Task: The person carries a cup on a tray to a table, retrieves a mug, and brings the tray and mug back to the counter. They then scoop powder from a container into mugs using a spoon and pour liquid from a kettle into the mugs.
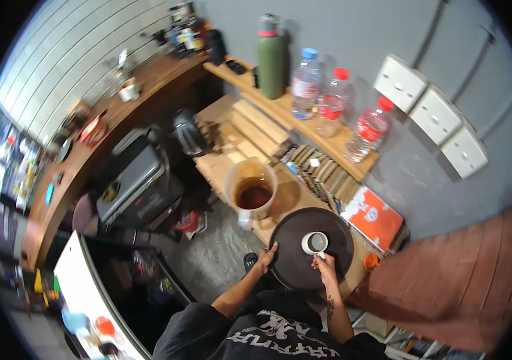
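Note:
A round dark brown tray (292, 273) lies at the front end of the wooden shelf, under both arms. My left hand (265, 258) is closed on its left rim, thumb on top; the fingers below are hidden. A white cup (306, 245) is on or just over the tray, and I cannot tell whether it touches. Its inside looks greyish. My right hand (325, 267) grips the cup by its handle. Just beyond the tray stands a large translucent pitcher (232, 183) with dark brown liquid in it, its handle toward me.
On the wall ledge stand a green bottle (271, 63) and several plastic water bottles (331, 105). An orange-red book (376, 219) lies right of the tray, near a small orange cup (371, 261). A black kettle (190, 132) sits at the far left, and an open fridge door (88, 288) stands lower left.

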Demonstrator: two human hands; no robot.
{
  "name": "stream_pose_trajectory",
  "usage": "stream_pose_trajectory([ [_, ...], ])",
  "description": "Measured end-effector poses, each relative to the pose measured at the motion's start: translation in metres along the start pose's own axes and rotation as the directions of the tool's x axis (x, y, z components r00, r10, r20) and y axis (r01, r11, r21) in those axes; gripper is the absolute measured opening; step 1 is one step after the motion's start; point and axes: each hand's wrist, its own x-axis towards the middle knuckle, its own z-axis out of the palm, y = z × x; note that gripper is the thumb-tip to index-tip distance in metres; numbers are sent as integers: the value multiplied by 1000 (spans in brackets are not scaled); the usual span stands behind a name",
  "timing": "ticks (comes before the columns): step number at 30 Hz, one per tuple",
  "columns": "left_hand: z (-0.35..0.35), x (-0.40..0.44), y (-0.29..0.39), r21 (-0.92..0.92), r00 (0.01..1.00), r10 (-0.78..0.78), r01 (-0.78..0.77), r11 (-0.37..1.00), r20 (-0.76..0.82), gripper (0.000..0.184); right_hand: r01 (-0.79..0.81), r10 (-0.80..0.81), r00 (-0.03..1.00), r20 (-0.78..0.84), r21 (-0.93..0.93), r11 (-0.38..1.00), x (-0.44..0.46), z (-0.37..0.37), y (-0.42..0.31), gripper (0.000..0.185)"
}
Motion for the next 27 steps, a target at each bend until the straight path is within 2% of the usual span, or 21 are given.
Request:
stream_pose_trajectory([
  [2, -9, -8, -4, 66, 985, 137, -144, 987, 102, 107, -15, 14, 1000, -20, -20, 1000, 4, 0, -2, 12],
  [3, -15, -17, -7, 32, 988, 140, -143, 989, 65, 107, -30, 30, 1000, -8, 32, 999, 7, -2, 1, 9],
  [5, -27, -32, -14, 128, 988, 128, -138, 982, 86, 92, -58, 59, 998, -1, 83, 995, 12, -3, 3, 6],
  [6, -31, -23, -30, 67, 986, 154, -158, 985, 58, 80, -73, 73, 997, -6, 63, 995, 12, 0, -1, 5],
  [7, -39, -16, -48, 43, 987, 160, -161, 986, 34, 80, -73, 72, 997, 25, 47, 996, 11, 5, -3, 5],
  [9, -58, -26, -60, -46, 978, 117, -111, 993, 173, 63, -56, 64, 997, -35, 203, 978, 9, 22, -10, 4],
  [10, -67, -32, -67, -133, 971, 132, -107, 985, 201, 50, -93, 118, 989, -89, 239, 966, 8, 33, -12, 4],
  [15, -121, -81, -85, -291, 975, 169, -121, 949, 144, 48, -161, 160, 986, 34, 29, 986, -22, 104, -24, 12],
  [17, -149, -99, -97, -294, 960, 233, -181, 938, 154, 63, -65, 93, 973, 212, -133, 989, -46, 141, -28, 12],
  [18, -163, -110, -104, -324, 963, 240, -190, 927, 122, 63, 18, 53, 948, 315, -217, 976, -49, 155, -17, 10],
  [19, -177, -125, -113, -350, 950, 307, -269, 898, 59, 57, 25, 61, 935, 350, -236, 972, -60, 172, -13, 10],
  [20, -193, -140, -124, -367, 929, 370, -347, 863, -7, 52, 93, 64, 877, 476, -300, 949, -70, 192, -8, 9],
  [21, -209, -160, -133, -388, 928, 370, -357, 850, -44, 52, 168, 79, 802, 592, -350, 921, -84, 214, -4, 8],
  [23, -244, -206, -148, -328, 862, 493, -501, 801, -114, 57, 215, 117, 721, 683, -381, 899, -128, 261, -4, 11],
  [24, -262, -230, -157, -339, 857, 492, -513, 789, -152, 57, 269, 156, 637, 755, -407, 873, -147, 284, 2, 12],
  [26, -294, -273, -183, -168, 729, 584, -665, 728, -356, 60, 326, 248, 486, 838, -437, 838, -194, 326, 11, 17],
  [27, -311, -289, -200, -94, 660, 611, -709, 699, -438, 65, 340, 269, 455, 849, -445, 829, -218, 344, 18, 17],
])
